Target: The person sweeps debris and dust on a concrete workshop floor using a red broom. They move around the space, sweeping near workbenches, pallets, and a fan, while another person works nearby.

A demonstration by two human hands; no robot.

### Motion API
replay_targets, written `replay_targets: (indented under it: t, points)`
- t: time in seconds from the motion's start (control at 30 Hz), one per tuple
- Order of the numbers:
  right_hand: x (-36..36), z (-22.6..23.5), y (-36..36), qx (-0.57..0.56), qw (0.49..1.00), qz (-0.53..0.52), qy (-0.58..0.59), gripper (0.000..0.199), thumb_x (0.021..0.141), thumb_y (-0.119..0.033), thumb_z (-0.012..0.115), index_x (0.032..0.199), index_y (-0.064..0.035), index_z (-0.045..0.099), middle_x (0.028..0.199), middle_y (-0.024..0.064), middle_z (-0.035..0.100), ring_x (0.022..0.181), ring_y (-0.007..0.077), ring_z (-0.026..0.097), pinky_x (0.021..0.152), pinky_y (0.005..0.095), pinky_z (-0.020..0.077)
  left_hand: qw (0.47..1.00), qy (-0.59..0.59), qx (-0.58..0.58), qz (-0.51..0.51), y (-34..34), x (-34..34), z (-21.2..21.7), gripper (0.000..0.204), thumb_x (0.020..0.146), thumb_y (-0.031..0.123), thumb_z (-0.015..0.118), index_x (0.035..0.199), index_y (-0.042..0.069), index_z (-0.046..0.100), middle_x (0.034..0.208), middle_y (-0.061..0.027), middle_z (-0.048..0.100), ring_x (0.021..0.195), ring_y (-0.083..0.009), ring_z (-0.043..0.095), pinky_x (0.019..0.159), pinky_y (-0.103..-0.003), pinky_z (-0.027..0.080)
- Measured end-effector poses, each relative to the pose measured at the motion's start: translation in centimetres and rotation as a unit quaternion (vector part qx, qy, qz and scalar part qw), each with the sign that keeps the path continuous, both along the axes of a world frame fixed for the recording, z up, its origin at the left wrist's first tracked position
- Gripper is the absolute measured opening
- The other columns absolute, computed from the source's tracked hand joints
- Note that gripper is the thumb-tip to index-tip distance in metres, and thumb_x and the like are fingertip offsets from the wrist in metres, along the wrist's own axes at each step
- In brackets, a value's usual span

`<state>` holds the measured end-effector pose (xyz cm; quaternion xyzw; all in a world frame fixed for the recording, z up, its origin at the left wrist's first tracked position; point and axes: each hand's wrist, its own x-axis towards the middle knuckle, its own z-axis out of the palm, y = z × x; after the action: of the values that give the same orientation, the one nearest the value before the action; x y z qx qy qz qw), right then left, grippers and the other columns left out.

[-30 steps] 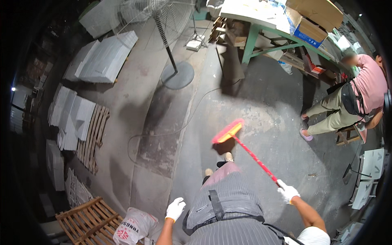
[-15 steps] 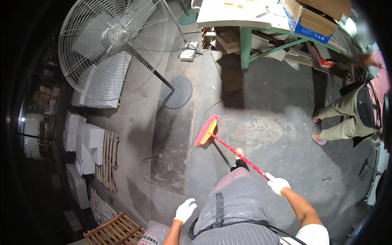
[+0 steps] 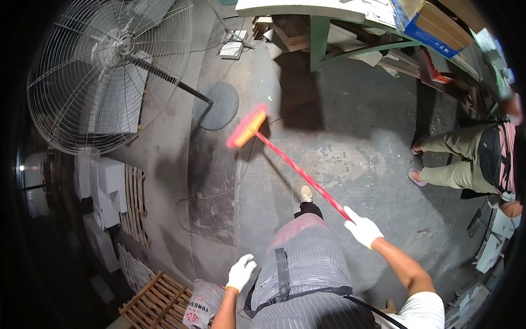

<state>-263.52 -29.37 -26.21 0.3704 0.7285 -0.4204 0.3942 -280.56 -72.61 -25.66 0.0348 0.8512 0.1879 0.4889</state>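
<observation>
1. Concrete floor [image 3: 350, 126] – grey, stained, with a darker patch running down the left of centre. A thin cable loops across it.
2. Pedestal fan [image 3: 109, 71] – large wire cage at upper left, tilted pole down to a round base plate [image 3: 218, 105] on the floor.
3. Bench [image 3: 318, 11] – green-legged, pale top, along the upper edge; cardboard boxes and boards stacked on and under it.
4. Second person [image 3: 471, 159] – crouched at right edge, khaki trousers, well apart from the broom.
5. Wooden pallet [image 3: 159, 299] and a printed sack [image 3: 203, 307] at lower left, just beside the left hand; flat white packs stacked along the left wall.
6. Broom [image 3: 290, 162] – red handle, orange-red bristle head [image 3: 247, 127]. Long axis runs diagonally: head ahead and to the left, near the fan base, handle end back at lower right. The head is blurred, so I cannot tell whether it touches the floor.
7. Right hand [image 3: 362, 229] – white glove, fingers closed around the rear end of the handle. The only hand on the broom; the head lies up and left of it.
8. Left hand [image 3: 241, 272] – white glove, fingers loosely spread, holding nothing, hanging by the striped apron, well apart from the handle.
</observation>
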Motion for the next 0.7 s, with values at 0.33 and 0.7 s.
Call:
replay_targets:
  t: [0.33,0.7]
  points:
    - [-15.2,-11.7,0.5,-0.006,0.992,-0.086,0.095,0.063,0.094,-0.038,0.043,0.152,-0.0214,0.025,0.127,0.0274,0.057,0.116,0.0452,0.055,0.100,0.0479,0.0419,0.999,0.021,0.034,0.010,2.6,-1.8,2.8,0.044,0.091,0.031,0.062,0.127,0.006,0.059,0.122,-0.0155,0.065,0.115,-0.0296,0.062,0.097,-0.036,0.047]
    - [13.2,7.6,-8.0,0.039,0.967,-0.245,-0.054,0.060,0.094,-0.030,0.057,0.150,-0.0268,0.037,0.069,0.0075,0.060,0.052,0.0146,0.055,0.055,0.0324,0.0486,0.979,0.015,0.027,-0.200,1.3,-8.2,0.1,0.042,0.090,0.033,0.060,0.123,0.008,0.062,0.127,-0.0133,0.063,0.120,-0.0303,0.058,0.102,-0.036,0.044]
